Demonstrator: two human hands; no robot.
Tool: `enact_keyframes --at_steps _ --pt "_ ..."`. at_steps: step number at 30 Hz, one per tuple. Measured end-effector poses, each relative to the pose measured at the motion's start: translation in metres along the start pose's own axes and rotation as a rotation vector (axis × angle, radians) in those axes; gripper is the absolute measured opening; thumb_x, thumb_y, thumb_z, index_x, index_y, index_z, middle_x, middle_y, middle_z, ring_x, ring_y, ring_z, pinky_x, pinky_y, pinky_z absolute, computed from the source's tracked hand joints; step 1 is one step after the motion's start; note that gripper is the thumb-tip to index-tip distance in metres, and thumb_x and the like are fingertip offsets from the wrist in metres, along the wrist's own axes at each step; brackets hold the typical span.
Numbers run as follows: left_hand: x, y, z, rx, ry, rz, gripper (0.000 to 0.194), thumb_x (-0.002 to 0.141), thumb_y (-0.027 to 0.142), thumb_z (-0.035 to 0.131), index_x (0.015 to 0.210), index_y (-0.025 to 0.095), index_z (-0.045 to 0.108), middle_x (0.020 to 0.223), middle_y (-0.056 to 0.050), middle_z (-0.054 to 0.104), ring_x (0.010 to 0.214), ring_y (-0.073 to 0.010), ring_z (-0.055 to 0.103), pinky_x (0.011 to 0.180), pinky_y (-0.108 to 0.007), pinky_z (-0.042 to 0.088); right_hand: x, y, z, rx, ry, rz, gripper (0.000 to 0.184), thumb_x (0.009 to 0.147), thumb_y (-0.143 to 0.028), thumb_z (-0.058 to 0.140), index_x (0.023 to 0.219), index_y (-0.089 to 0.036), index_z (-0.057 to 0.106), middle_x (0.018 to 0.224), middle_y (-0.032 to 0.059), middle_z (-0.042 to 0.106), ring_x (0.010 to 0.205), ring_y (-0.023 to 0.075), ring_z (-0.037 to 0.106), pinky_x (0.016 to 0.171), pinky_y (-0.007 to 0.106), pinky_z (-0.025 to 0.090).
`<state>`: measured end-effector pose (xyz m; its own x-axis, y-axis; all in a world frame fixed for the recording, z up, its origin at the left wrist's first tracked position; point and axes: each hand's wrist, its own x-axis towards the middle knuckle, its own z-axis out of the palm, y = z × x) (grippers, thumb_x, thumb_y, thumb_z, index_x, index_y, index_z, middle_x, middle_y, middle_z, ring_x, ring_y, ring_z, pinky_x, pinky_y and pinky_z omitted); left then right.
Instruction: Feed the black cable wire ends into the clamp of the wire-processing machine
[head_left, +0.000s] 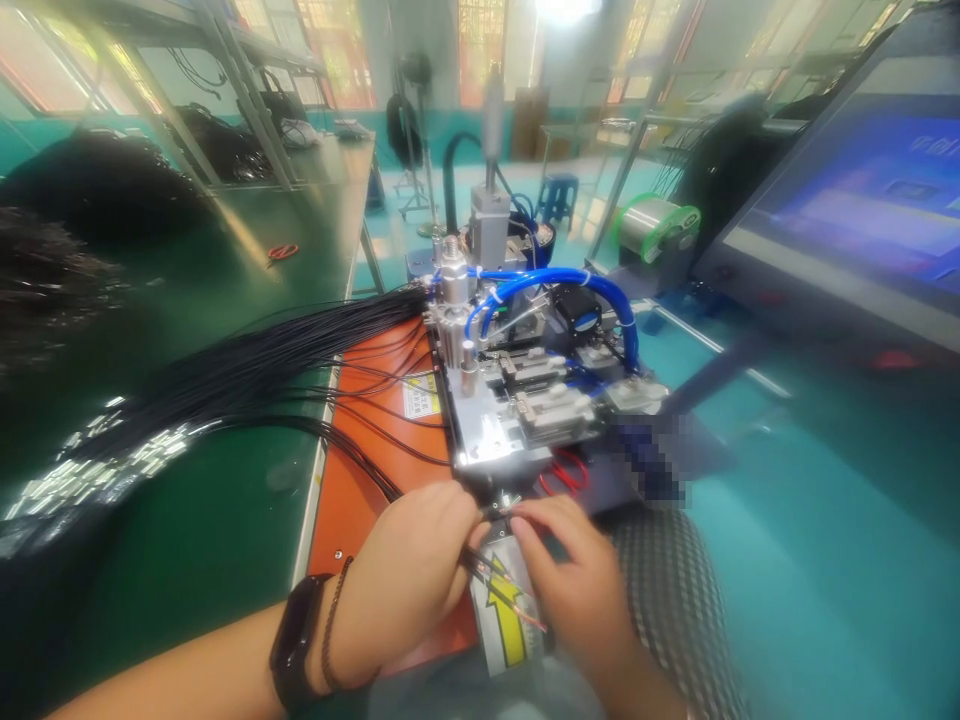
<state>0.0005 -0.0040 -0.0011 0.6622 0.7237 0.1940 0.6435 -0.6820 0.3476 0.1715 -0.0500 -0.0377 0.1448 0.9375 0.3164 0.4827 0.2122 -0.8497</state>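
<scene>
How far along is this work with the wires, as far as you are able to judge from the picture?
Done, it seems: a bundle of black wires lies on the bench, some with shiny metal ends. In hand: the left hand and right hand hold thin wires before the pneumatic machine. Left: this view cannot tell how much remains.

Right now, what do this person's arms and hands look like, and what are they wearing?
The left hand and right hand are bare, without gloves or visible sleeves. The left wrist wears a black smartwatch and a thin brown cord bracelet.

Glossy teal floor [825,520], tall red-framed windows [337,50] beyond
</scene>
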Motion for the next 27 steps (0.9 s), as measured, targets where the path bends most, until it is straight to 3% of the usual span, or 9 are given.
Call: enact_keyframes --at_steps 3,6,12,14,18,22,27 --pt "-0.001 0.000 0.001 0.005 0.020 0.028 0.014 0.089 0.015 0.039 0.077 0.020 0.043 0.074 0.000 0.051 0.067 -0.0168 0.045 0.058 -0.030 0.034 0.001 -0.003 -0.001 0.019 0.021 0.025 0.009 0.087 -0.019 0.056 0.086 -0.020 0.065 0.080 0.0021 0.065 0.077 0.0162 0.060 0.071 0.027 0.047" --pt "-0.002 -0.001 0.004 0.002 0.018 0.035 0.014 0.088 0.014 0.039 0.076 0.019 0.043 0.073 0.000 0.050 0.066 -0.0169 0.043 0.058 -0.030 0.034 0.001 -0.005 -0.001 0.028 -0.055 -0.008 0.015 0.088 -0.018 0.053 0.076 -0.020 0.063 0.074 0.0017 0.063 0.073 0.0159 0.058 0.068 0.027 0.046" --pt "-0.001 -0.006 0.006 0.083 -0.061 0.102 0.018 0.084 0.005 0.039 0.075 0.018 0.048 0.075 -0.002 0.050 0.068 -0.0184 0.043 0.060 -0.032 0.037 0.006 -0.003 0.000 -0.003 -0.126 -0.094 0.015 0.090 -0.015 0.051 0.091 -0.022 0.064 0.088 0.0020 0.068 0.084 0.0167 0.057 0.078 0.029 0.044" --pt "0.001 -0.007 0.005 0.096 -0.102 0.108 0.018 0.085 0.005 0.041 0.084 0.018 0.053 0.083 -0.003 0.054 0.074 -0.0189 0.046 0.065 -0.033 0.041 0.009 -0.001 -0.002 -0.043 -0.182 -0.112 0.017 0.091 -0.015 0.048 0.091 -0.022 0.064 0.087 0.0018 0.067 0.084 0.0171 0.057 0.078 0.029 0.043" --pt "0.004 -0.010 0.003 0.082 -0.047 0.153 0.029 0.090 0.009 0.039 0.114 0.018 0.053 0.099 -0.007 0.056 0.086 -0.0193 0.050 0.072 -0.033 0.046 0.017 0.007 -0.008 -0.077 -0.217 0.084 0.018 0.091 -0.024 0.048 0.079 -0.021 0.060 0.080 0.0017 0.063 0.079 0.0179 0.056 0.073 0.030 0.042" --pt "0.003 -0.015 0.009 0.104 0.033 0.239 0.029 0.093 0.015 0.037 0.118 0.016 0.053 0.088 -0.007 0.057 0.079 -0.0190 0.050 0.065 -0.033 0.046 0.021 0.016 -0.011 0.068 -0.355 0.354 0.022 0.090 -0.033 0.049 0.073 -0.020 0.055 0.071 -0.0007 0.058 0.069 0.0159 0.054 0.063 0.027 0.041" --pt "0.003 -0.016 0.015 0.135 0.005 0.228 0.031 0.094 0.017 0.036 0.118 0.022 0.054 0.083 -0.005 0.054 0.074 -0.0180 0.049 0.062 -0.031 0.043 0.022 0.025 -0.008 0.268 -0.420 0.475 0.016 0.086 -0.031 0.051 0.079 -0.018 0.057 0.074 -0.0011 0.058 0.071 0.0146 0.054 0.066 0.025 0.043"
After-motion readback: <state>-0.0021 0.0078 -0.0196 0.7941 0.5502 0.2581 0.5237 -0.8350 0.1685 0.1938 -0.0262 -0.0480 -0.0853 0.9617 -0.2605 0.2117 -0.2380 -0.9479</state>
